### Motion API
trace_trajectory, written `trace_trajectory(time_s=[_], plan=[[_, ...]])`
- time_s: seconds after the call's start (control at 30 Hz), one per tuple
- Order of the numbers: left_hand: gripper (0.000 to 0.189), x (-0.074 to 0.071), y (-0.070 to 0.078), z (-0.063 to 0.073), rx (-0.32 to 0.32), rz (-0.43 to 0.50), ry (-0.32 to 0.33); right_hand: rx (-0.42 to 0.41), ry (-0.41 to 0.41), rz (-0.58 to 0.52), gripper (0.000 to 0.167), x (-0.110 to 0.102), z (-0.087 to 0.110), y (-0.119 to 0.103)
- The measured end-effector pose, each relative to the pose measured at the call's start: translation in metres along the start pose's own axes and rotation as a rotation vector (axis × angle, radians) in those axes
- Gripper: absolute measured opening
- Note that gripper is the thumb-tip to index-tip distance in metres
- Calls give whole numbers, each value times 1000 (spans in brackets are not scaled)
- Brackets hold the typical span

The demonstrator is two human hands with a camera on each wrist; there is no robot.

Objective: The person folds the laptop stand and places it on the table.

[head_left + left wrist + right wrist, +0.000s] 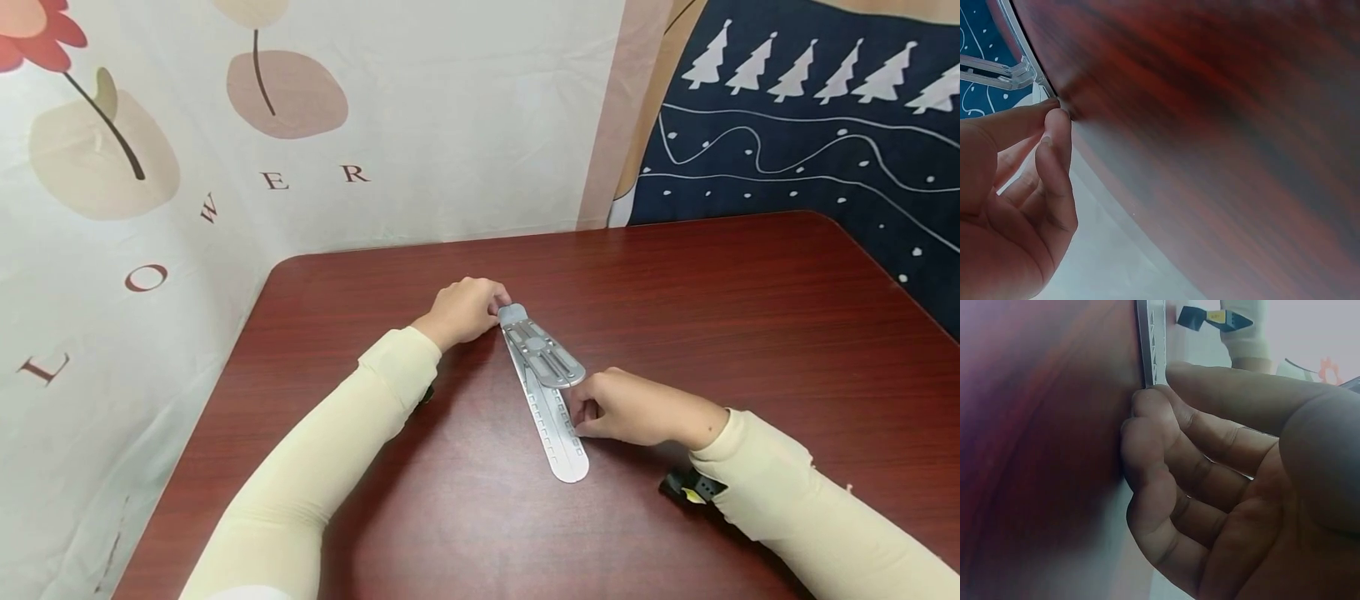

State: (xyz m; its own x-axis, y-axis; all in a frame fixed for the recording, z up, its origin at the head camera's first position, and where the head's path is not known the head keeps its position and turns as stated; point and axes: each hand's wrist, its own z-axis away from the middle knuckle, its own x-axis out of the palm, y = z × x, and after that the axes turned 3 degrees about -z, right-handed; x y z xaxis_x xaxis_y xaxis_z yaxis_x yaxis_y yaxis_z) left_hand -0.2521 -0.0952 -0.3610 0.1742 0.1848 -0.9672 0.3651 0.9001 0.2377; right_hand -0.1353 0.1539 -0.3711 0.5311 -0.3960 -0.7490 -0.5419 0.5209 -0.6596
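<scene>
A hinged silver stand with rounded ends lies lengthwise on the table. Its lower strip (pixel 557 433), pale with small notches along both edges, rests flat. The slotted grey upper plate (pixel 537 348) tilts up from the far end over it. My left hand (pixel 467 307) pinches the far end beside the hinge between thumb and forefinger, and the left wrist view shows the raised plate (pixel 988 72) past the fingertips. At the near part, my right hand (pixel 628 407) pinches the right edge of the lower strip, its other fingers curled. In the right wrist view the strip's notched edge (pixel 1152 350) meets the thumb and fingertips.
The dark red wooden table (pixel 735 317) has rounded far corners. Behind it hangs a pale cloth (pixel 465 125) with flowers and letters, and a navy cloth (pixel 802 158) with white trees at the right. A small black device (pixel 690 487) sits under the right sleeve.
</scene>
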Motion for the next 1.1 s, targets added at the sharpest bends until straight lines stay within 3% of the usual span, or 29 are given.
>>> trace_trajectory(time_s=[0.6, 1.1], plan=[[25, 0, 10, -3, 41, -17, -17, -5, -40, -9, 11, 10, -2, -15], [25, -1, 8, -1, 37, -7, -32, -14, -41, -7, 10, 10, 0, -13]])
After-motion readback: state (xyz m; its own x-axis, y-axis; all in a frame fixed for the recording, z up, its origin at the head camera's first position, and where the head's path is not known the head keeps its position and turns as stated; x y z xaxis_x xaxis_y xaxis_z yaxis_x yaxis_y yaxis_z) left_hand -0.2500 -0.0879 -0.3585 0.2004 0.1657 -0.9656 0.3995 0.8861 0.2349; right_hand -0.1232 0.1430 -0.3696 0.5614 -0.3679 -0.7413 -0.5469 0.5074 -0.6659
